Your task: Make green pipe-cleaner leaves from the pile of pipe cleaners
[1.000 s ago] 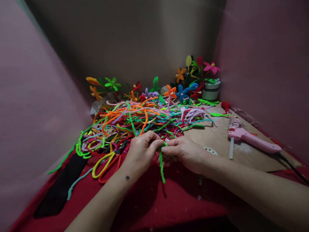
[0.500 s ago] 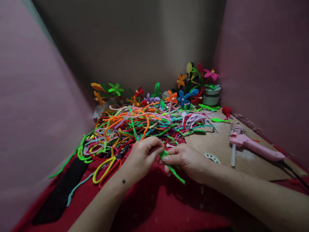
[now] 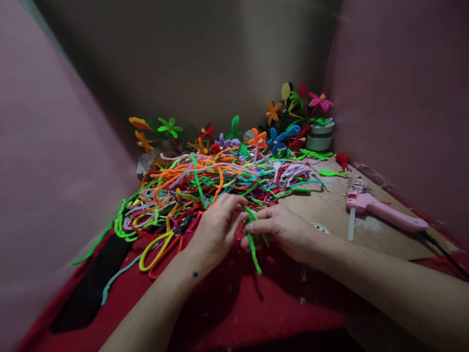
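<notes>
Between my two hands is a bright green pipe cleaner (image 3: 253,247), bent at the top, with two ends hanging down over the red cloth. My left hand (image 3: 224,222) has its thumb and fingers closed at the upper part of the green piece. From the other side my right hand (image 3: 280,227) pinches it between thumb and forefinger; the remaining fingers curl behind it. Just beyond both hands lies a big tangled heap of coloured pipe cleaners (image 3: 205,178). Scissors with yellow and orange handles (image 3: 156,252) lie left of my left hand, partly under the heap.
On a brown board (image 3: 388,244) at right rests a pink glue gun (image 3: 388,211) with a glue stick and cord. Pipe-cleaner flowers (image 3: 276,142) stand behind the heap, beside a pale pot (image 3: 320,136). A black strip (image 3: 91,286) lies at left on the red cloth (image 3: 220,313).
The green pipe cleaner has turned so that its long end points more straight down, and a second end shows beside it. Both hands keep hold; the whole view has shifted slightly.
</notes>
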